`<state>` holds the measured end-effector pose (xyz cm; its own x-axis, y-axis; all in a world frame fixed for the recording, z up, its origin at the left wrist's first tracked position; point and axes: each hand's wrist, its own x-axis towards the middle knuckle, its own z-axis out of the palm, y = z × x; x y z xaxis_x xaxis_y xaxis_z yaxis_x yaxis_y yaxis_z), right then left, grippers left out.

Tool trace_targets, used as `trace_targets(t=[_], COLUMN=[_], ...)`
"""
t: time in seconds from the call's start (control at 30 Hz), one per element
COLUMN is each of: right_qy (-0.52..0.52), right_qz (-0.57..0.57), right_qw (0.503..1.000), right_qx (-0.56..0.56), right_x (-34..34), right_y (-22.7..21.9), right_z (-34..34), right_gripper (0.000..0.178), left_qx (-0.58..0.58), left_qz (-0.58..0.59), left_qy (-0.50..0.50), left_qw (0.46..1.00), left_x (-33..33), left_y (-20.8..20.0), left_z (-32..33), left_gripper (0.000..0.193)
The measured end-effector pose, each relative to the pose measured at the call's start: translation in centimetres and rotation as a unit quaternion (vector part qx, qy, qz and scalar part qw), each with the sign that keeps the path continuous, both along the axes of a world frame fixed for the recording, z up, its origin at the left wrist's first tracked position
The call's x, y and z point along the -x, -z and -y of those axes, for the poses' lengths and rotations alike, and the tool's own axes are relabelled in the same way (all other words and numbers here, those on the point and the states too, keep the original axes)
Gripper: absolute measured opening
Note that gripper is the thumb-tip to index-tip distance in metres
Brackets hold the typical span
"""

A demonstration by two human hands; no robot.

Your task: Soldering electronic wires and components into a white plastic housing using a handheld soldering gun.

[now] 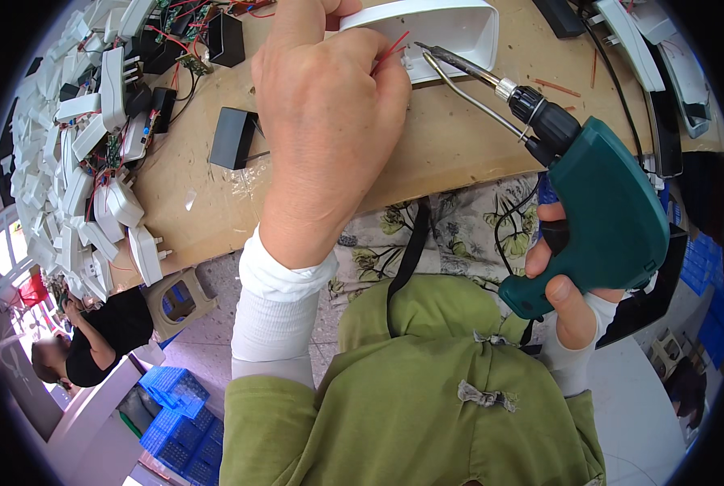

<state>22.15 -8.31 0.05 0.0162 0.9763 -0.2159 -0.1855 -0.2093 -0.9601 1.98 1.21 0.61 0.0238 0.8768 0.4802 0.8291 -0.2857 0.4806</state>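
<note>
In the left hand (325,104) pinching red wires (391,54) at the near edge of the open white casing (463,34) on the table (439,138), could burn fingertips (bare, near the metal tip (421,46)) by letting the green soldering gun (613,202), gripped in the right hand (572,312), drift.

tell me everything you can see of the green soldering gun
The soldering gun has a dark green, plastic-looking body, a black trigger, a black ribbed collar and a slim metal tip, with a bent metal tube beside it. It is in the grip of the right hand, handle lowest, slanting up and left. Its tip shows against the white case, near the red wires; whether it touches either is unclear.
</note>
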Motion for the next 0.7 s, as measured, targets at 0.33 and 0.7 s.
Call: trace_targets(t=[0.33, 0.7], right_qy=[-0.009, -0.015], right_qz=[0.006, 0.046], right_qw=[1.000, 0.999], right_qx=[0.003, 0.002], right_x=[0.13, 0.53], right_y=[-0.13, 0.05], right_z=[0.08, 0.02], right_gripper=[0.063, 0.063], left_qx=[-0.004, 0.010], left_qz=[-0.009, -0.001], left_qy=[0.003, 0.004], left_qw=[1.000, 1.000], left_x=[0.10, 0.11], left_y=[-0.17, -0.23], left_z=[0.07, -0.07], left_gripper=[0.007, 0.005])
